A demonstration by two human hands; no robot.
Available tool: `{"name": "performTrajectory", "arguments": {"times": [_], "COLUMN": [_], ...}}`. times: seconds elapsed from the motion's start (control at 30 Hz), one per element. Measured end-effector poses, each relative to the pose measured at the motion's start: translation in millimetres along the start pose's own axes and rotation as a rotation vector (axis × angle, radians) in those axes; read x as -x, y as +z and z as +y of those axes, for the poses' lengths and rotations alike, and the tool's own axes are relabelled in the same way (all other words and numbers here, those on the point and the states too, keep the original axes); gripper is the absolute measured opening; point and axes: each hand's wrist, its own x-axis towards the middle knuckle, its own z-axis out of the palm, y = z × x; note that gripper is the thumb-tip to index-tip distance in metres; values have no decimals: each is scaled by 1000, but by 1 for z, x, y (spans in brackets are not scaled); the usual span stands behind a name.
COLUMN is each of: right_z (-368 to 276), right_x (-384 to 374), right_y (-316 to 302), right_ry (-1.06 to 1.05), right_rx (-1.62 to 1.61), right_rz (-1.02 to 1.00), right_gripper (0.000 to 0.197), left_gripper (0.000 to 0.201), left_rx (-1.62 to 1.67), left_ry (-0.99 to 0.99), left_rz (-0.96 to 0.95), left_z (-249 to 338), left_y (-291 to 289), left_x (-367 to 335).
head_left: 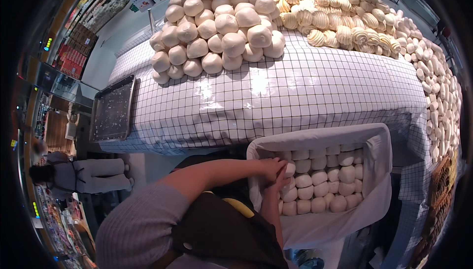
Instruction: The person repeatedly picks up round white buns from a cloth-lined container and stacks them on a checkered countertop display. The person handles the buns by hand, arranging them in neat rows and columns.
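Observation:
At the left end of a cloth-lined basket (382,170), my two hands come together over rows of round white buns (319,177). My left hand (272,169) reaches in from the left, its fingers curled against a bun (290,168) near the basket's wall. Just below it my right hand (279,184) touches the same bun from the near side. Parts of the fingers on both hands are hidden behind each other. The buns lie packed side by side, some on top of others.
Beyond the basket stretches a table with a checked cloth (221,99). It bears a heap of round buns (207,30), ridged twisted rolls (340,20) and small pale pieces (433,79). A dark tray (113,111) lies at its left end. Another person (79,174) stands off left.

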Motion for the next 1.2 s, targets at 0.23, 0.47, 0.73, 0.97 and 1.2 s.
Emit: {"name": "performTrajectory", "arguments": {"times": [0.23, 0.47, 0.73, 0.97, 1.2], "right_z": [-18, -99, -253, -297, -308], "right_x": [15, 80, 87, 147, 138], "right_y": [19, 8, 19, 323, 614], "right_ry": [-99, -455, -946, -972, -1861], "right_rx": [230, 594, 364, 624, 1501], "right_rz": [114, 178, 429, -397, -607], "right_gripper": [82, 80, 93, 94, 84], "left_gripper": [69, 43, 39, 30, 26], "left_rx": [-2, 9, 208, 449, 616], "left_ry": [68, 425, 505, 346, 288], "left_rz": [-20, 319, 595, 831, 992], "left_z": [-4, 0, -49, -126, -191], "left_y": [2, -4, -82, -127, -154], "left_x": [-5, 17, 152, 230, 269]}}
